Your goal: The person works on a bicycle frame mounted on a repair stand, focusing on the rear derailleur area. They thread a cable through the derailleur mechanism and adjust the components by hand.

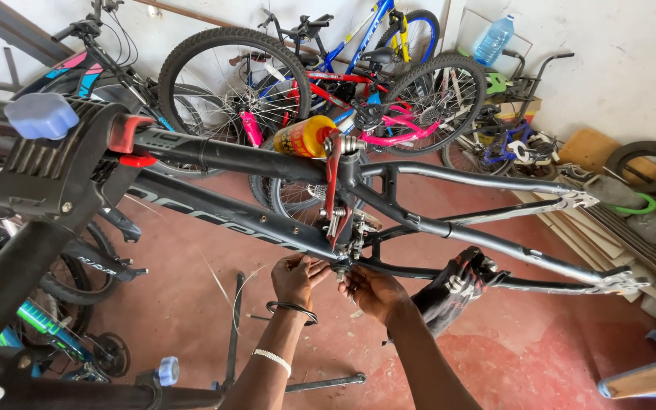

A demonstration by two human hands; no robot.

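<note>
Both of my hands meet under the bottom bracket [341,266] of a dark bike frame [252,228] that hangs upside down in a repair stand clamp [55,171]. My left hand [298,277] comes up from below with the forearm nearly upright, a dark band and a pale bracelet [271,361] on the wrist, and its fingers [309,266] curl around the small metal part at the bracket. My right hand [373,292] reaches in from the right, forearm slanting up across the picture, its fingers [351,277] pinched against the same spot; what exactly they grip I cannot tell, as the fingertips hide it. A red crank arm [332,190] stands just above the bracket, with a yellow bottle [305,137] behind the frame. A black cloth [457,285] hangs from the lower stay, just beside my right wrist. Several bicycles [320,76] lean against the white wall, and the red floor [533,357] lies below.
</note>
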